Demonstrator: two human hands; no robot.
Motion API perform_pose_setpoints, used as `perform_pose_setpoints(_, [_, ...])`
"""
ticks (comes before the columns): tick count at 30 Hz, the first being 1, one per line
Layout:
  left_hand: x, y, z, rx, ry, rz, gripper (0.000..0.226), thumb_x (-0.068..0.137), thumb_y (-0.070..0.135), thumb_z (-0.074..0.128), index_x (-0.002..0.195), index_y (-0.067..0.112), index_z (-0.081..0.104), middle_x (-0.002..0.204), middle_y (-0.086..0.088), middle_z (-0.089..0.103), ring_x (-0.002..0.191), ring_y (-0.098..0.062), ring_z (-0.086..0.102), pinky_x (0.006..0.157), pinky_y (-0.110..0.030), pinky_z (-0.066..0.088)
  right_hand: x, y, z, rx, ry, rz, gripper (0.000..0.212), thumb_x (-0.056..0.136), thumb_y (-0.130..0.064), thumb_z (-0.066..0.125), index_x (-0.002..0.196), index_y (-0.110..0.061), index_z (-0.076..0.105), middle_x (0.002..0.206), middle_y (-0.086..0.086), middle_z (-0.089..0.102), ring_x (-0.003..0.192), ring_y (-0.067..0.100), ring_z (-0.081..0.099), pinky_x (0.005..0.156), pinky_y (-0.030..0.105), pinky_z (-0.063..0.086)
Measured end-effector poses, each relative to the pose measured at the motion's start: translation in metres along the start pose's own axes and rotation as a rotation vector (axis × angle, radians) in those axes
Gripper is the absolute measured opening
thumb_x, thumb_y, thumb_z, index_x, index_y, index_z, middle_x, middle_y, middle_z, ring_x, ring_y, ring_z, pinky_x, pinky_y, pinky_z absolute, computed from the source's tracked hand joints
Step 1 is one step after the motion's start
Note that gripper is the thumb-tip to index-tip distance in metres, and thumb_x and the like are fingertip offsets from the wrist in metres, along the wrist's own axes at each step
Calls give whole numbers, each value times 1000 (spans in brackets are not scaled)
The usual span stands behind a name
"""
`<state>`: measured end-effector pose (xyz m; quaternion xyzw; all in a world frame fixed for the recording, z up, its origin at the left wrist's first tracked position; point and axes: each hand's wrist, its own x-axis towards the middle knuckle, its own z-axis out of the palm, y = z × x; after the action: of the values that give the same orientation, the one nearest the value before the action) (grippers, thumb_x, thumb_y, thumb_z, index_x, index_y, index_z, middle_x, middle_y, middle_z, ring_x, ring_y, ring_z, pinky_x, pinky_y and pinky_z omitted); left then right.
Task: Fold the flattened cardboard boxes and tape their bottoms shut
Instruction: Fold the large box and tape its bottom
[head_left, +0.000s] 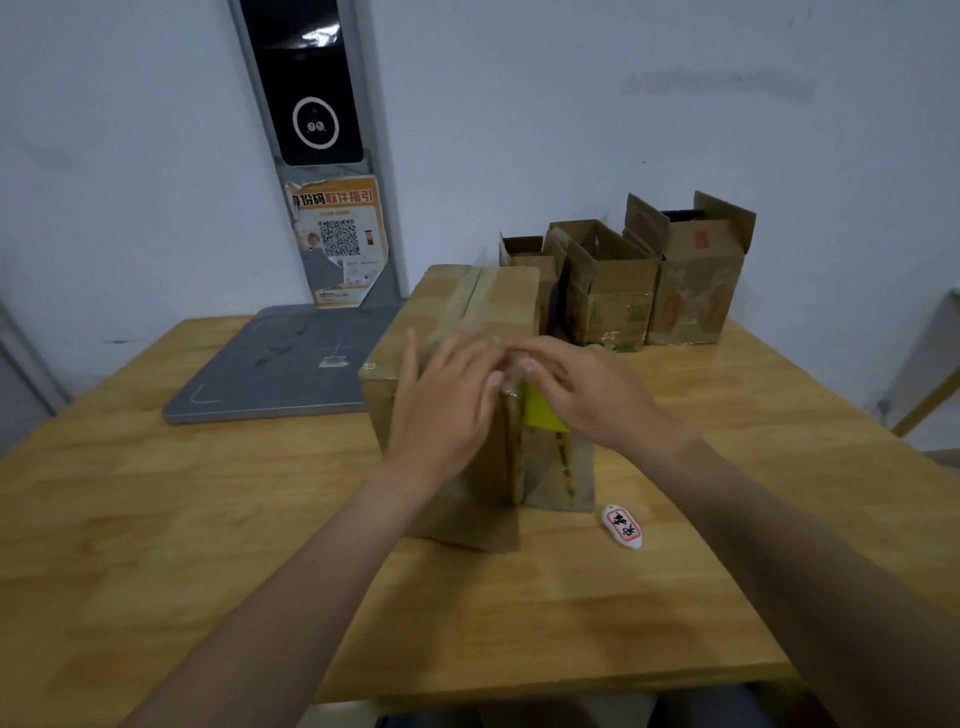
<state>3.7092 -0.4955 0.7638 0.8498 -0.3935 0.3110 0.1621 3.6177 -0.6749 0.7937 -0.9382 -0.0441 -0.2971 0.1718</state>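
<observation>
While the left grip (447, 410) presses flat-fingered on the box (483, 306), the right grip (587, 395) curls over a yellow thing (540, 415). Clamped or not, I cannot tell.

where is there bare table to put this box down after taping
Bare wood left front, below the scale; near edge of the table, in front of the box; right, past the tag. Crowded at the back right: three open boxes.

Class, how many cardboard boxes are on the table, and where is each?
4. A taped box nearest the camera; behind it to the right, a row of three open ones: small box, middle box, end box. More may be hidden.
</observation>
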Motion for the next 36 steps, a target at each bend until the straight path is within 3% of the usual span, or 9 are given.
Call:
perform_pose_setpoints(3, [2,3,0,-41,-5,-28,52,108,46,22,144,36,58,150,18,55,144,-11,43,125,-50,13,-10,7,-5,266,-96,-46,43,97,-40,65,140,-39,55,102,-26,70,87,-4,66,75,17,51])
perform_pose_setpoints(7, [2,-5,4,-90,10,-48,48,108,50,28,144,39,57,149,21,54,143,-9,45,123,-47,18,-33,25,-12,588,-129,132,28,87,-33,80,104,-43,60,84,-9,75,75,7,71,59,24,56])
perform_pose_setpoints(11, [3,-3,6,-106,8,-46,46,109,50,31,143,38,58,148,21,55,142,-9,45,121,-44,23,-35,34,-9,315,8,145,28,84,-45,79,90,-38,53,69,-9,71,58,6,62,53,32,46])
perform_pose_setpoints(16, [4,-1,5,-145,10,-57,47,108,50,31,143,37,60,148,20,55,143,-9,44,120,-44,24,-20,35,0,103,-21,203,35,81,-62,73,87,-37,50,84,-10,66,85,14,61,70,40,53])
perform_pose_setpoints(20, [3,1,5,-180,6,-80,46,108,49,33,141,37,62,147,21,56,143,-8,43,120,-42,21,1,28,13,0,-37,191,34,82,-62,73,83,-39,49,77,-13,57,78,13,55,55,31,36])
perform_pose_setpoints(26, [6,2,4,-142,-38,-43,51,107,50,28,146,33,57,152,18,52,148,-9,38,125,-42,-2,15,24,10,-130,-43,60,32,85,-48,77,103,-36,54,90,-12,63,89,16,61,60,29,42])
perform_pose_setpoints(30, [9,4,0,-212,-48,-41,57,104,55,33,147,26,56,153,10,53,150,-11,36,126,-41,-5,30,21,-3,-137,-142,-163,71,82,-28,83,144,-34,47,144,-10,52,132,15,45,102,34,45])
perform_pose_setpoints(33, [1,-1,-6,-506,109,-237,55,96,45,65,142,17,55,153,-2,49,149,-20,36,128,-44,13,42,16,-6,-49,-296,-178,80,84,-20,82,150,-41,43,148,-13,52,136,14,42,110,36,41])
perform_pose_setpoints(36, [-23,-7,-7,-514,283,-659,67,93,38,72,147,13,41,158,-12,34,149,-31,25,122,-49,25,46,14,3,-89,-337,-157,68,87,-16,79,145,-40,53,148,-12,53,137,17,45,111,45,42])
